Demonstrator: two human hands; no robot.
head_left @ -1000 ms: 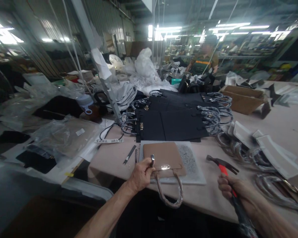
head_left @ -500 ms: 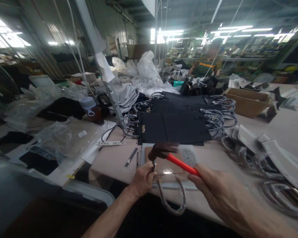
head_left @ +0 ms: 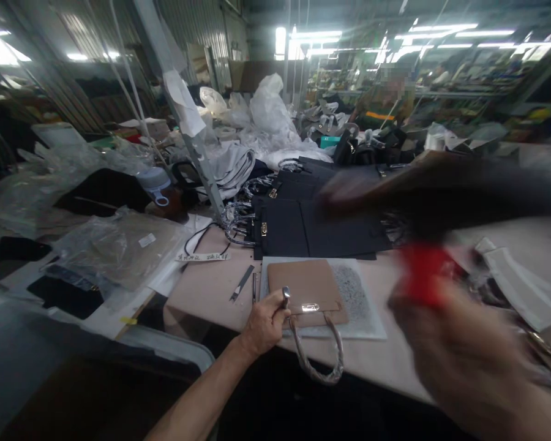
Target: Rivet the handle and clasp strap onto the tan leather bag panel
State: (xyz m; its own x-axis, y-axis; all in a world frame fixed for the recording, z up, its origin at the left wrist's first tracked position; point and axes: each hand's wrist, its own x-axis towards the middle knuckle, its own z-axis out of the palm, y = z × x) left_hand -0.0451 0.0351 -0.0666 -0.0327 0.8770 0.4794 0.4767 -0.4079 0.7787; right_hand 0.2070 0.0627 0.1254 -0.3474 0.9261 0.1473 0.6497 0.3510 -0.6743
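Observation:
A tan bag panel (head_left: 303,278) with a metal clasp and a wrapped handle (head_left: 319,373) lies on a grey slab (head_left: 370,306) near the table edge. My left hand (head_left: 264,324) is closed round a short metal punch (head_left: 285,295), held upright at the panel's left side. Raised at the right and close to the camera, my right hand (head_left: 459,331) grips the red handle of a hammer (head_left: 425,269); hand and hammer are smeared by motion. The hammer's dark head is above the table, apart from the punch.
Black bag panels (head_left: 321,229) with wrapped handles are stacked behind the slab. A flat tool (head_left: 242,283) lies left of it. A metal post (head_left: 199,156), a lidded jar (head_left: 153,184) and plastic-wrapped pieces (head_left: 123,245) stand or lie further left. A person (head_left: 388,101) is at the back.
The hammer has risen from the punch up and to the right, towards the camera, with my right hand. My left hand still holds the punch at the panel. The view has shifted slightly.

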